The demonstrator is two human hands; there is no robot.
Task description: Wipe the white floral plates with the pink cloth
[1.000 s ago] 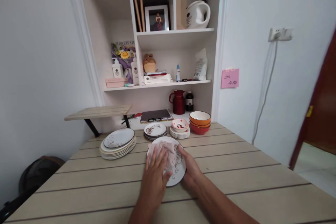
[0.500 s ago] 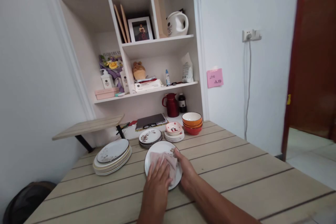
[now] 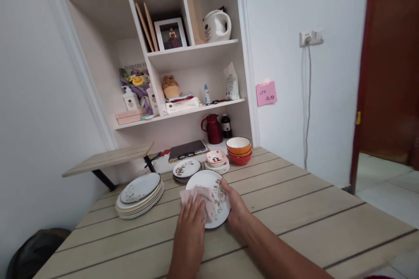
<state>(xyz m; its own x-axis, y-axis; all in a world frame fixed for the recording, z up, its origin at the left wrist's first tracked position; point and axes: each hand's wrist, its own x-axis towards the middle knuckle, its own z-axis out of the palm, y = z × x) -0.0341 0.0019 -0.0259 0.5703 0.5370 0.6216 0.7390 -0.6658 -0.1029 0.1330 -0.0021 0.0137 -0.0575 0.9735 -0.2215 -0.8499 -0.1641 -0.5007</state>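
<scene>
Head view shows a round white plate (image 3: 220, 207) with a dark rim and a brown floral print, at the near middle of the slatted wooden table (image 3: 288, 226); whether its underside touches the wood cannot be told. At its right edge, the right hand (image 3: 238, 209) pinches the rim, thumb over the top face and the other fingers hidden beneath. On the plate's left part, the left hand (image 3: 190, 231) lies palm down, fingers stretched out and only slightly apart, pressing a crumpled pink cloth (image 3: 207, 195) whose far-left corner overhangs the rim. Farther left sits a stack of large plates (image 3: 140, 194), topped by a dark-rimmed one. Just beyond the held plate stand a stack of small floral plates (image 3: 187, 168) and, to their right, a square pink panda dish (image 3: 216, 158) on white saucers (image 3: 223, 168). Orange and red bowls (image 3: 239, 151) are nested at far right.
</scene>
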